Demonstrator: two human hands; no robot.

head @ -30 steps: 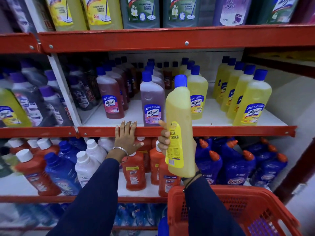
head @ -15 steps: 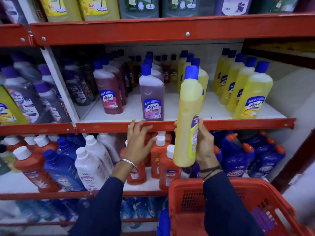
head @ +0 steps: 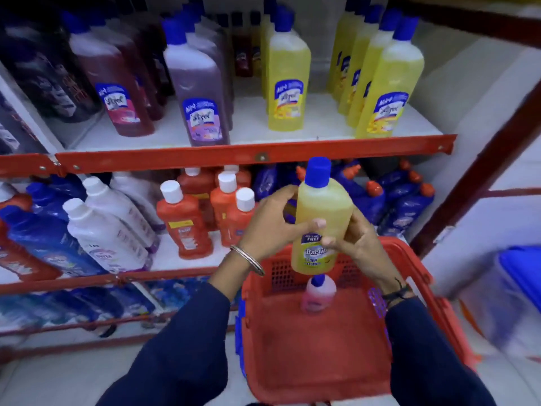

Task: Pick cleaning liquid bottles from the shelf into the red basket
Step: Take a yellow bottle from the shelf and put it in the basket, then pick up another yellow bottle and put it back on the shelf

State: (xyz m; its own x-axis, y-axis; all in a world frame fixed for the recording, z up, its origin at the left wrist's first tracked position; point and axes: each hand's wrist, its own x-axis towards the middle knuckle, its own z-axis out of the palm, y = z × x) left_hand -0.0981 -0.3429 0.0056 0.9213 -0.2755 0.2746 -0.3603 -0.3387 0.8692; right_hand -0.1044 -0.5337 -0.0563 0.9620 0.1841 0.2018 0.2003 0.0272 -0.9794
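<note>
Hands, left hand (head: 270,222) and right hand (head: 355,241), both grip the upright yellow bottle (head: 320,218) above the red basket (head: 319,341) holding a pink bottle (head: 317,294).

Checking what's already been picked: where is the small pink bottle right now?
In the head view, the small pink bottle stands inside the red basket, near its far wall, directly below the yellow bottle held in both hands.

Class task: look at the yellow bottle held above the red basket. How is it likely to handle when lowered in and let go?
The yellow bottle looks nearly full, so probably heavy for its size; both the left hand and right hand grip it. Tall and narrow, it may tip once released in the red basket, possibly against the pink bottle.
</note>
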